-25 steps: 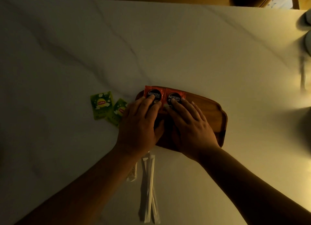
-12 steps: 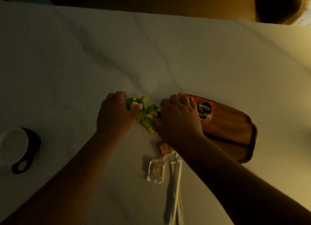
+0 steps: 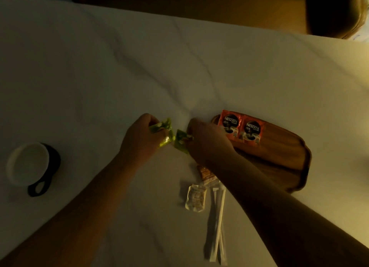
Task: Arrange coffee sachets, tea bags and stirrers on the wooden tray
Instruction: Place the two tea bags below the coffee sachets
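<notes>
— Two green tea bags, one to each hand, am I seeing that right?

— Yes. The left hand (image 3: 139, 138) is curled around the left tea bag (image 3: 162, 130), fingers closed on its crumpled wrapper. The right hand (image 3: 207, 138) pinches the right tea bag (image 3: 180, 139) at its near edge. Both packets are close together, nearly touching, and look lifted or just off the marble; it's too dim to say which.

— And what are they over?

— A pale desk (image 3: 99, 76) with grey veins, roughly at its middle. Both forearms come in from the near edge, knuckles up, the right one crossing over the left end of the wooden tray (image 3: 287, 156).

— Anything on the tray?

— Two orange coffee sachets (image 3: 241, 129), side by side and touching, at the tray's far left corner. Its right part shows bare wood.

— What about the stirrers?

— The paper-wrapped stirrers (image 3: 216, 222) lie on the desk toward the near edge, pointing away from the person, just beside the right forearm. A small clear packet (image 3: 195, 199) sits left of their tips, and a brown packet (image 3: 203, 172) is half hidden under the right wrist.

— And the rest of the room?

— A black mug with a white inside (image 3: 30, 164) stands near the left edge of the desk. Beyond the far edge there's brownish floor and a dark rounded seat (image 3: 335, 11) at the far right. The light is low and yellowish.
</notes>
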Demonstrator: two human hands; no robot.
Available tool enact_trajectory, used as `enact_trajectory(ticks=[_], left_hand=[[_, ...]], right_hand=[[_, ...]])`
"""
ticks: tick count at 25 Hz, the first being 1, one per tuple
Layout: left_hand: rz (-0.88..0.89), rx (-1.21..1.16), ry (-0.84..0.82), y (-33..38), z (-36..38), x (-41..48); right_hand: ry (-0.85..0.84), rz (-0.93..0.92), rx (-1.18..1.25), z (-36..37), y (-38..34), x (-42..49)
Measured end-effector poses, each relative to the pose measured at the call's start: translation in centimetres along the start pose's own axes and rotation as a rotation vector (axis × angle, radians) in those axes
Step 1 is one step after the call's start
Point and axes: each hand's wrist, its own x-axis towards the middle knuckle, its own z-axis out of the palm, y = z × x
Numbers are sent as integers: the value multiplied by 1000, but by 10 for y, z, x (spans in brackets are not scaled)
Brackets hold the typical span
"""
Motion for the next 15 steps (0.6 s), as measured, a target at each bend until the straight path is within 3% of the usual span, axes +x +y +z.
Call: enact_trajectory(ticks=[4,6,10,12,15], left_hand=[[-19,-270,-102,16,12,-45],[50,-249,-161,31,30,-63],[171,-74,-191,57,71,-72],[225,21,-175,65,85,-68],[364,131,-98,69,94,-64]], right_hand=[[7,99,591,-11,38,-52],[5,252,812,-16,73,-82],[147,467,815,-18,132,-115],[195,486,828,-13,144,-115],[228,475,656,-4,149,-110]])
